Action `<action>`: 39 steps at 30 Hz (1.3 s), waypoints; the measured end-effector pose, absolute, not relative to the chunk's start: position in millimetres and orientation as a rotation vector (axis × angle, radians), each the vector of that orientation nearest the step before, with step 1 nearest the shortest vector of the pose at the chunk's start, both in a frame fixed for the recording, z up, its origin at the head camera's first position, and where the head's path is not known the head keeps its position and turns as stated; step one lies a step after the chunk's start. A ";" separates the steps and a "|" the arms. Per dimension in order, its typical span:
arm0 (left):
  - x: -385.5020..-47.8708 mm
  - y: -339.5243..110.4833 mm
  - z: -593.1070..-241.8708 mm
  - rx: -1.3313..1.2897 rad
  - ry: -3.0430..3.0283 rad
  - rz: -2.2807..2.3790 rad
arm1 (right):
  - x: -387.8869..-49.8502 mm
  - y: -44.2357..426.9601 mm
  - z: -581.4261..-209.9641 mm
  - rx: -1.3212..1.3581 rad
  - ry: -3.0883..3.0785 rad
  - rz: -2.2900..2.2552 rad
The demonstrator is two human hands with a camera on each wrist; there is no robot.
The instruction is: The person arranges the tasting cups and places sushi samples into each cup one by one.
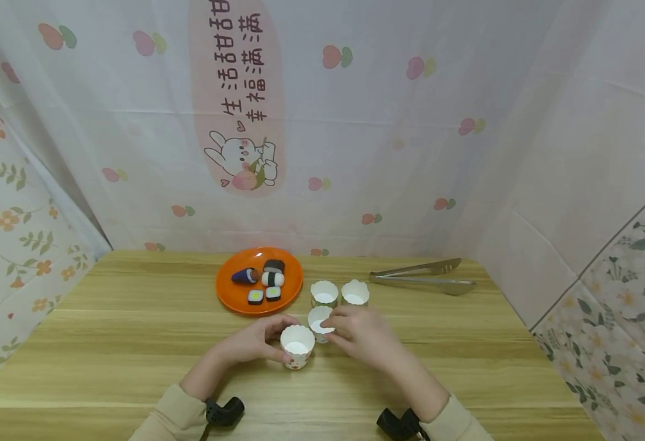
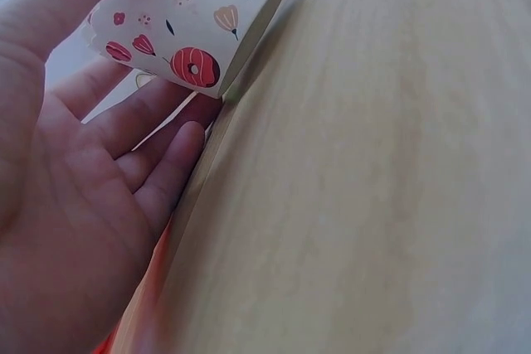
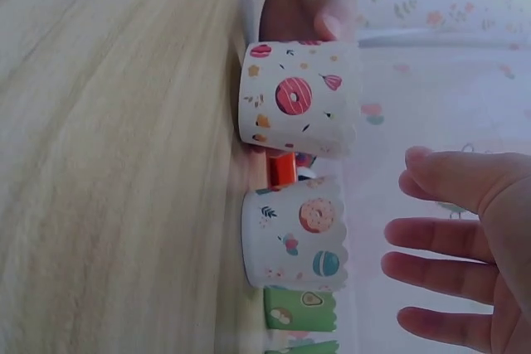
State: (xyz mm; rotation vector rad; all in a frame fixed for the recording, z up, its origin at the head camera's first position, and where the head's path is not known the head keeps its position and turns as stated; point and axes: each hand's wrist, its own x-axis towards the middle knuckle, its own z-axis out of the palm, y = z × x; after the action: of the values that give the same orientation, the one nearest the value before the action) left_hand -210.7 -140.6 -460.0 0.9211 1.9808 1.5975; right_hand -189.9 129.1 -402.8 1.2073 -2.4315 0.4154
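Observation:
My left hand (image 1: pixel 253 342) holds a white paper baking cup (image 1: pixel 297 350) with a scalloped rim, printed with donuts and flowers. In the left wrist view, the thumb and fingers lie around this cup (image 2: pixel 187 26), which stands upright on the table. My right hand (image 1: pixel 362 335) hovers over a second white paper cup (image 1: pixel 318 317) just behind and to the right. The right wrist view shows its fingers (image 3: pixel 440 267) spread, with nothing between them and apart from that cup (image 3: pixel 290 234). Two green-sided paper cups (image 1: pixel 324 296) (image 1: pixel 355 294) stand side by side farther back.
An orange plate (image 1: pixel 226 298) at the back left carries several sushi-like pieces (image 1: pixel 272 279). Metal tongs (image 1: pixel 418 280) lie at the back right. The wooden table (image 1: pixel 135 343) ends at a patterned curtain (image 1: pixel 355 153) behind.

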 end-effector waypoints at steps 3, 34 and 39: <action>-210.2 -139.9 -459.4 0.920 1.977 1.596 | -188.2 126.6 -403.0 1.237 -2.435 0.435; -207.5 -138.1 -458.6 0.950 2.009 1.569 | -182.1 113.8 -414.3 1.383 -2.357 0.336; -206.4 -138.2 -457.4 0.954 2.004 1.547 | -180.1 111.1 -416.4 1.395 -2.352 0.320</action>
State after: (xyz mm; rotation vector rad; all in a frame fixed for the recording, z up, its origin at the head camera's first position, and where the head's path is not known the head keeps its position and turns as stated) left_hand -206.4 -138.2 -457.4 0.9542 2.0037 1.5475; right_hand -180.1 111.1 -416.4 1.3947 -2.3519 0.3202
